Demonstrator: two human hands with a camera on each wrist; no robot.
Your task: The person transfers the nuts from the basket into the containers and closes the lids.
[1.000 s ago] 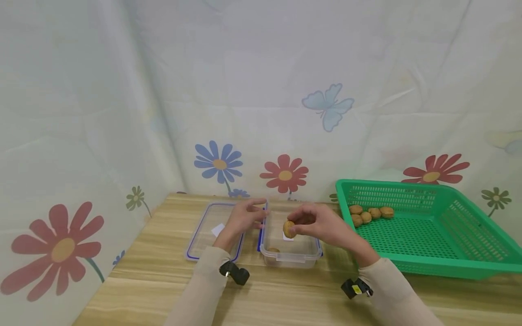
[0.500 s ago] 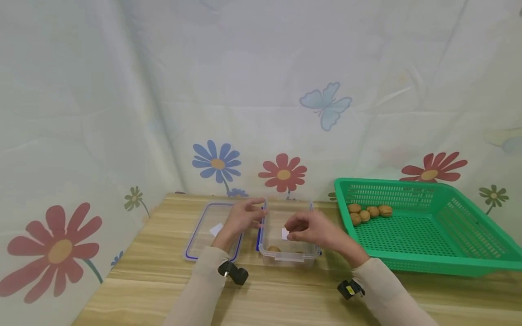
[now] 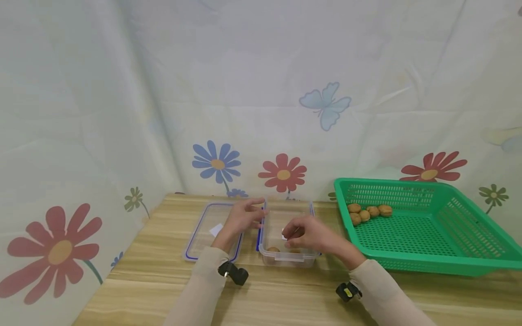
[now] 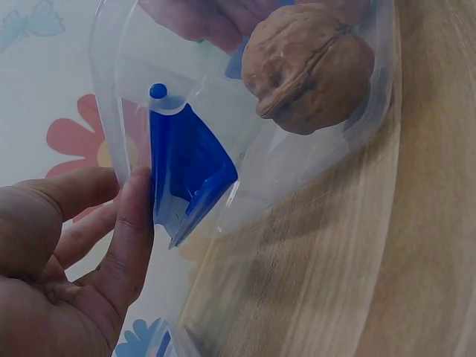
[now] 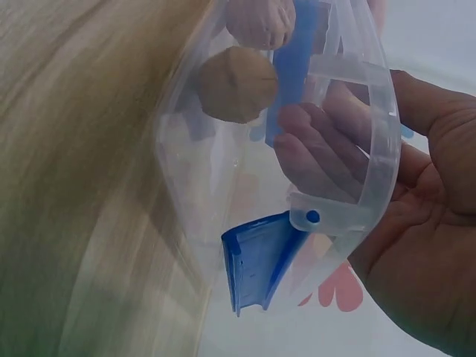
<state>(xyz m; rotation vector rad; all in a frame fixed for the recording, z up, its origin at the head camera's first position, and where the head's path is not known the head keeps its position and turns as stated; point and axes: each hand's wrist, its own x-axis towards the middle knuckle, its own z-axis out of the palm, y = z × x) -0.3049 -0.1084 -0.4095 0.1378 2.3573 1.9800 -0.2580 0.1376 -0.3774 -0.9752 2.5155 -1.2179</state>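
Head view shows my left grip [image 3: 240,218] at the left rim of a clear plastic container [image 3: 288,256] and my right grip [image 3: 310,233] over its right side, fingers dipped into it. My left fingers are relaxed, their tips against the wall by a blue clip [image 4: 190,171] that hangs down. My right grip is released: the fingers bend loosely and hold nothing, seen through the clear wall from the right wrist.

Two walnuts lie on the container's floor, toward its near end. One walnut [image 4: 309,67] shows well from the left wrist: round, mid-brown, its shell wrinkled, with a raised seam running across it. The other walnut [image 5: 238,85] looks paler and smoother, slightly blurred by the plastic.

To the left on the worktop [image 3: 285,299] lies the clear lid [image 3: 208,215], edged with a blue seal and bearing a white square [image 3: 216,230]. To the right, a green basket [image 3: 440,262] holds five more walnuts [image 3: 364,216], tan and bunched in its far left corner.
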